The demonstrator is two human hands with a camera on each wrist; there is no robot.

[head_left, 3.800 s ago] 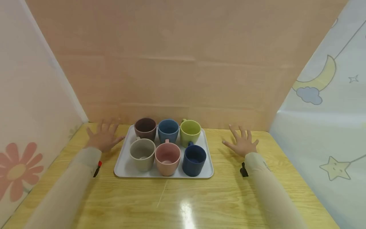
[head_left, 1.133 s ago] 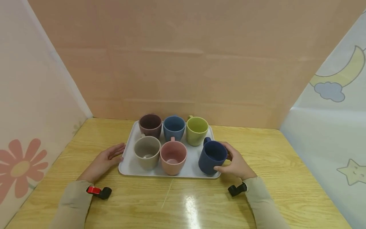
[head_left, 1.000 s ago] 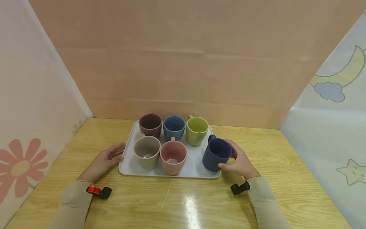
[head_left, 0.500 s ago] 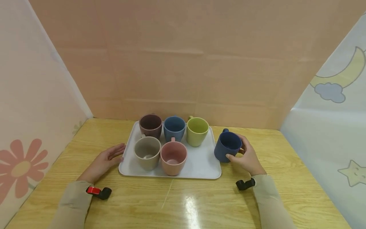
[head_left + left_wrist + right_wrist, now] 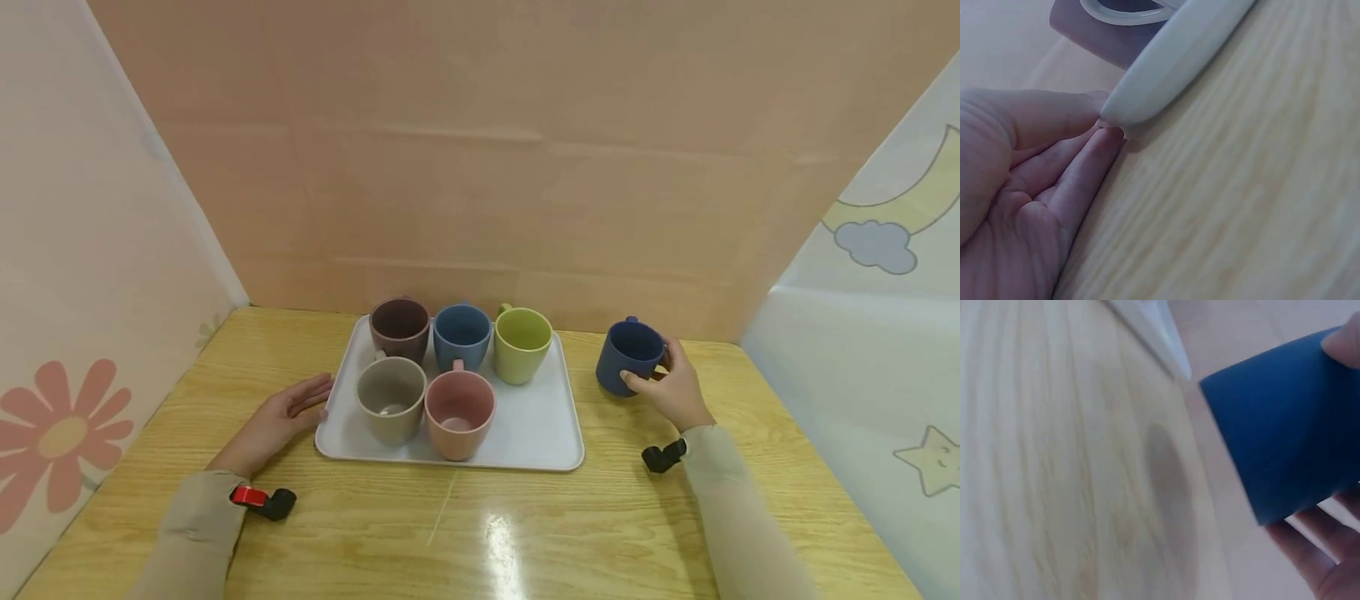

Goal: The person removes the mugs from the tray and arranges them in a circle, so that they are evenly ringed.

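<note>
My right hand [image 5: 675, 392] grips a dark blue mug [image 5: 618, 367] round its body, thumb on the near side. The right wrist view shows the mug [image 5: 1279, 425] raised, its shadow on the wood below. To the left, my left hand [image 5: 277, 421] pinches the left edge of a white tray [image 5: 540, 433]; in the left wrist view, thumb and fingertips [image 5: 1107, 139] meet at its rim [image 5: 1166, 62]. On the tray stand a brown mug [image 5: 400, 333], a blue mug [image 5: 462, 342], a green mug [image 5: 521, 354], a beige mug [image 5: 390, 408] and a pink mug [image 5: 459, 425].
A wooden table [image 5: 360, 533] bears the tray. Behind it rises a tan backdrop [image 5: 480, 167]. A white panel with a red flower [image 5: 63, 437] stands at left, one with a star [image 5: 933, 458] at right.
From spread hands on either side, the right hand took the dark blue mug off the tray's front right and carried it right and back; the left hand came to the tray's left edge.
</note>
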